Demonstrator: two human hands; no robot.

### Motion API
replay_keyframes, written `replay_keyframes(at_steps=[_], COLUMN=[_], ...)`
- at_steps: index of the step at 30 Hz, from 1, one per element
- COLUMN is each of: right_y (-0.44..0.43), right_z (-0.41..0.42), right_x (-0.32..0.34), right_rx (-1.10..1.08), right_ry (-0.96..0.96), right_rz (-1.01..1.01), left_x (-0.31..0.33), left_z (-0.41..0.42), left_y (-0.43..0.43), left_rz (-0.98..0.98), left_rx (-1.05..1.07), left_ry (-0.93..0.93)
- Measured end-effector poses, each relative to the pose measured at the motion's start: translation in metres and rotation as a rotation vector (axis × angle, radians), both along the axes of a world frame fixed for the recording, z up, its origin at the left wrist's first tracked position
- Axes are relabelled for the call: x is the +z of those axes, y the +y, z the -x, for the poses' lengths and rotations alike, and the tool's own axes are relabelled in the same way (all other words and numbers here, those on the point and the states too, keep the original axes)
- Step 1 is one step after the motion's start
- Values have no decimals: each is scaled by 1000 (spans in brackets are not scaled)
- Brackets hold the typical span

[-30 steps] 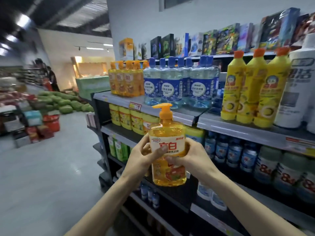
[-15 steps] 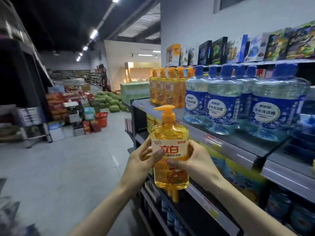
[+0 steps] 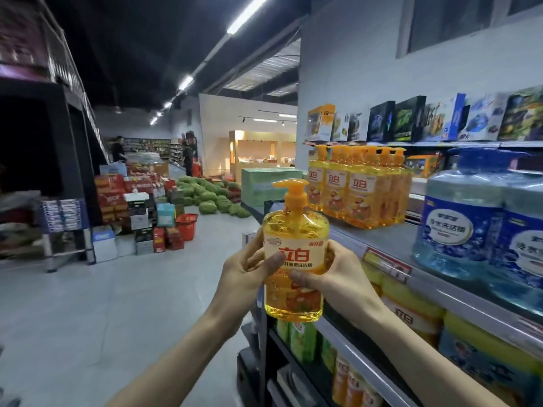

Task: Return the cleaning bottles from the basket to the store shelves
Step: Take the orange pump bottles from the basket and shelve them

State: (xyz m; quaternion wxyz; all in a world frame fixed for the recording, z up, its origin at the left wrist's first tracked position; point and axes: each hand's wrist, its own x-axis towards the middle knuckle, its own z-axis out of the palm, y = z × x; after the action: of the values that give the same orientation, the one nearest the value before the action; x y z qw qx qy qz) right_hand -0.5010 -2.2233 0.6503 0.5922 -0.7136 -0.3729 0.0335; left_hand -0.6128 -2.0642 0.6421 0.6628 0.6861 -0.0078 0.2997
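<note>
The orange pump bottle (image 3: 294,251) is upright in mid-air, clear of any shelf, with its label facing the wearer and its spout pointing left. The left hand (image 3: 241,277) grips its left side, thumb laid across the label and fingers wrapped behind. The right hand (image 3: 340,277) holds the opposite side the same way, its thumb lower on the label. Up and forward of the right hand, a row of matching orange bottles (image 3: 358,186) stands on the shelf (image 3: 382,245), with bare shelf surface just in front of it. Large blue jugs (image 3: 458,224) stand further to the right of that hand. Far beyond the left hand a red basket (image 3: 186,226) sits on the floor; whether it is the task's basket cannot be told. The step in hand looks like carrying this bottle to its place. The next move calls for raising the bottle above the shelf's front lip, moving it forward and to the right, and setting its base flat beside the matching row without nudging those bottles.
</note>
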Motion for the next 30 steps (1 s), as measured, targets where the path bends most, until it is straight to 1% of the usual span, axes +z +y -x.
replay_keyframes(at_steps=[6,9,16,20,25,30], right_y=[70,92,126,144,166,183], right_z=[-24,-45,-109,-152,-206,-255], right_x=[12,17,33,46,70,78], right_rx=[-54,-108,-193,-249,-310,-462], right_ry=[-13,-54,-132,-192,-304,-515], right_rz=[-37,-36,-78,-110,-116,-8], left_x=[15,19,36,52,74,77], left_z=[-38,-62,-137,-187,-257,-320], left_y=[76,102,143,165,194,210], left_rz=[-8,-30,-137,-157,-210,-222], left_rx=[-53,-82,-151,-160,-206,-257], left_ry=[-33,-45,-103,-138,-167,-204])
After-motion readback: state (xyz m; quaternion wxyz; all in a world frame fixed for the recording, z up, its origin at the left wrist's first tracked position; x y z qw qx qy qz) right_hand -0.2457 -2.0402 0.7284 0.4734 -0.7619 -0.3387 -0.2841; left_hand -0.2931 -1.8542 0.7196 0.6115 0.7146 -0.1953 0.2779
